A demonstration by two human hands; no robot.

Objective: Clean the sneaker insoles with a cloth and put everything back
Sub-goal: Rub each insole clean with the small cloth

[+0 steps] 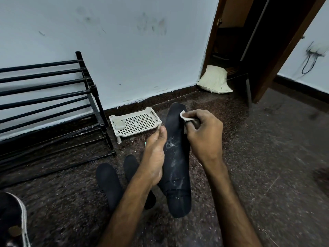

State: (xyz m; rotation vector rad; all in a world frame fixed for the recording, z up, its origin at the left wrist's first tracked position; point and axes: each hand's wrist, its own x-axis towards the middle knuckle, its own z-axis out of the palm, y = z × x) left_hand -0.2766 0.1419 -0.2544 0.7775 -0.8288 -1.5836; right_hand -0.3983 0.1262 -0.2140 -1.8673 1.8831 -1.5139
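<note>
Right hand: the right hand (pixel 204 134) is curled tight, pinching a small white cloth (pixel 184 116) between thumb and fingers.
Cloth: pressed on the far, toe end of the held insole (pixel 175 168), right at its right edge.
Left hand: the left hand (pixel 154 157) grips that insole along its left edge, thumb lying on the top face, fingers tucked behind.
Held insole: black, lifted off the floor, pointing away from the person; pale dusty streaks across its middle and heel.
Loose insoles: two more black ones lie flat on the floor under the left forearm, the left insole (pixel 108 184) and the middle insole (pixel 132 168), side by side and partly hidden by the arm.
Sneaker: a dark sneaker (pixel 10 216) with a white trim at the bottom-left corner, well apart from the hands.
Tray: a white perforated tray (pixel 142 120) on short legs, just beyond the left hand, against the wall.
Rack: a black shoe rack (pixel 53 97) to the left of the tray.
Doorway: a pale pillow (pixel 214 80) lies on the floor in the corner beside a wooden door (pixel 277 50).
</note>
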